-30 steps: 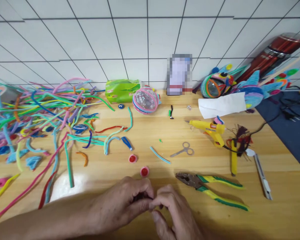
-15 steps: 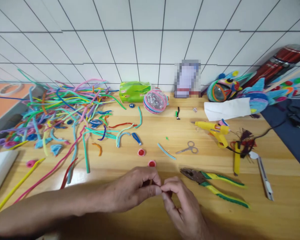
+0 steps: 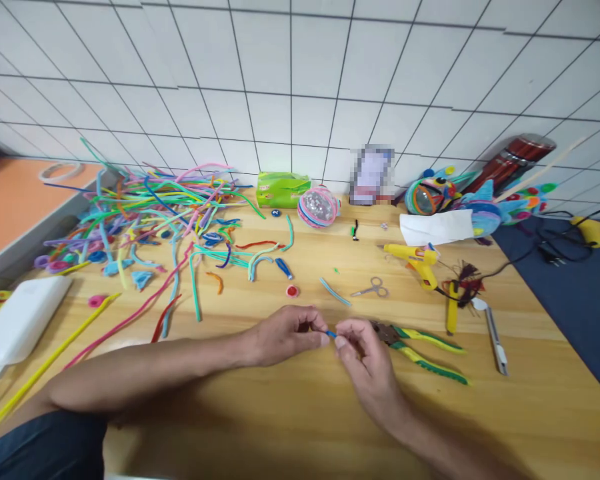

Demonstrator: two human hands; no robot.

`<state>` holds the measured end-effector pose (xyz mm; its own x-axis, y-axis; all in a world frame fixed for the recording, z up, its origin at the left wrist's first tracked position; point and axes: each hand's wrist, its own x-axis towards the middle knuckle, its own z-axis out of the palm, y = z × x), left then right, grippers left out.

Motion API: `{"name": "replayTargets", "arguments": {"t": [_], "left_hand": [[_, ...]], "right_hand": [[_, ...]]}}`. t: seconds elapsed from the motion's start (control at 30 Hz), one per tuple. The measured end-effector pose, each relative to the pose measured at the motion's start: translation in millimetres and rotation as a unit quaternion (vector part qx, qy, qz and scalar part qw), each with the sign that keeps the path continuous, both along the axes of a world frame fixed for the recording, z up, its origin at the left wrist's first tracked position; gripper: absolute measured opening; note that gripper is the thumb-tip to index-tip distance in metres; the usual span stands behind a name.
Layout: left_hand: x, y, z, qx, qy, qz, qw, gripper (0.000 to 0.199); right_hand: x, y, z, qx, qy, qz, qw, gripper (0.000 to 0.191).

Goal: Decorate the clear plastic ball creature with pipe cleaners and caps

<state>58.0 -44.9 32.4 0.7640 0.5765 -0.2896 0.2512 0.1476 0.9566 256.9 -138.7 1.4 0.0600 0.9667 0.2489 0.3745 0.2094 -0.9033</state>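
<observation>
pinching a blue piece, left hand and right hand are nearly closed; clear container holds silvery bits.

Bare tabletop on body side of left grip and right grip. Pliers block just right of right grip. Beyond the 2: red-centred disc, light-blue strip, scissors.
</observation>
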Motion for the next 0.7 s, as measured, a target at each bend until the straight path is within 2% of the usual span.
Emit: {"name": "replayTargets", "arguments": {"t": [0.17, 0.27, 0.37, 0.53, 0.7], "left_hand": [[-1, 4, -0.8, 0.057, -0.007, -0.024, 0.998, 0.039], [-2, 5, 1.2, 0.099, -0.016, -0.013, 0.995, 0.033], [-3, 8, 5.5, 0.129, -0.013, -0.017, 0.991, 0.031], [-6, 11, 15.9, 0.167, -0.013, -0.052, 0.984, 0.028], [-7, 15, 16.7, 0.141, -0.023, -0.077, 0.987, 0.025]], "right_hand": [[-3, 3, -6.4, -0.038, 0.047, -0.006, 0.998, 0.012], [-4, 6, -4.7, -0.043, 0.068, -0.027, 0.996, 0.014], [-3, 9, 3.7, -0.030, 0.063, -0.042, 0.997, 0.016], [-4, 13, 26.6, 0.019, -0.008, -0.039, 0.999, 0.017], [-11, 16, 33.2, -0.016, -0.001, -0.017, 1.000, 0.015]]}}
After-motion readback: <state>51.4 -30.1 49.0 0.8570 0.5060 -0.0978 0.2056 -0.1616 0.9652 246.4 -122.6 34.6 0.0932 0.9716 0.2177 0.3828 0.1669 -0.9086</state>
